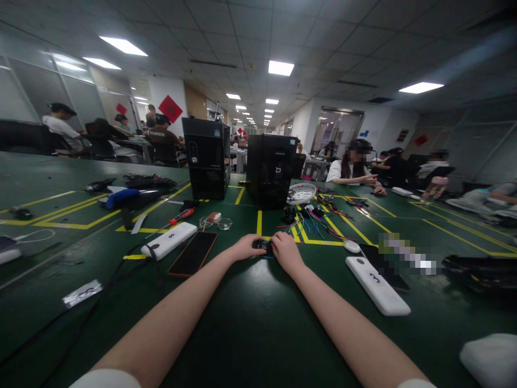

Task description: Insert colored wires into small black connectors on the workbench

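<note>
A small dark part (263, 245) is held between two bare hands at the centre of the view, low over a dark green surface (234, 334) marked with yellow tape lines. Its left side is gripped by the closed thumb and fingers of the left hand (247, 247); its right side is gripped in the same way by the right hand (286, 251). Much of the part is covered by fingers, so its exact kind cannot be told, nor whether the surface is touched by it. Both forearms are stretched forward, well apart at the elbows.

Beyond the hands, two black computer towers are stood upright, a left tower (205, 161) and a right tower (270, 170), with a gap left between them. To the left of the hands, a phone (194, 254) is laid flat beside a white block numbered 8 (172, 241); near these, a red-handled screwdriver (181, 216) and a pair of glasses (225, 223) are seen. To the right, coloured wires (313, 223) are spread out in front of a white basket (304, 192), and a white block numbered 3 (377, 286) is placed nearer the viewer. Farther right, across the surface, a seated person (335, 171) is seen, in white sleeves.
</note>
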{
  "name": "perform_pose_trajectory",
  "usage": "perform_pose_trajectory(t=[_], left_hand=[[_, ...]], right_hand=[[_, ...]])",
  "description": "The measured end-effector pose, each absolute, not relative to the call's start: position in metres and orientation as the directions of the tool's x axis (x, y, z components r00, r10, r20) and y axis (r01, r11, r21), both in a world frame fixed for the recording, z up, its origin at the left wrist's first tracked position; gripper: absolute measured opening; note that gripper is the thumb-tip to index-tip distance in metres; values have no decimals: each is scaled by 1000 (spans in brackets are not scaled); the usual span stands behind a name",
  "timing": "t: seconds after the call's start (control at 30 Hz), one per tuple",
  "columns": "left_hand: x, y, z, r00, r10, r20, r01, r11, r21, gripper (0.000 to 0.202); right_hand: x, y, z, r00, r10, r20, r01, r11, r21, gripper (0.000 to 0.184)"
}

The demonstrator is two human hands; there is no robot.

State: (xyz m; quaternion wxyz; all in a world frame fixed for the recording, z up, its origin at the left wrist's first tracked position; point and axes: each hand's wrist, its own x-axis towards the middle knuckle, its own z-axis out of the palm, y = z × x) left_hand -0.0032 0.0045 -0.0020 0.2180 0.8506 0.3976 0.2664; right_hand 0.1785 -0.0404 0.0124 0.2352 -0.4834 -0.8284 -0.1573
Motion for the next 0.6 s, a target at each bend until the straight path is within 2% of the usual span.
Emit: perform_pose_trajectory(t=[0.37, 0.6], left_hand=[[-2, 3, 2, 556, 791, 256, 572, -588, 572, 45], [-2, 5, 2, 572, 779, 257, 558, -599, 574, 43]], right_hand=[[177, -36, 8, -439, 734, 518, 875, 481, 61, 13], [177, -33, 5, -378, 744, 551, 893, 451, 5, 15]])
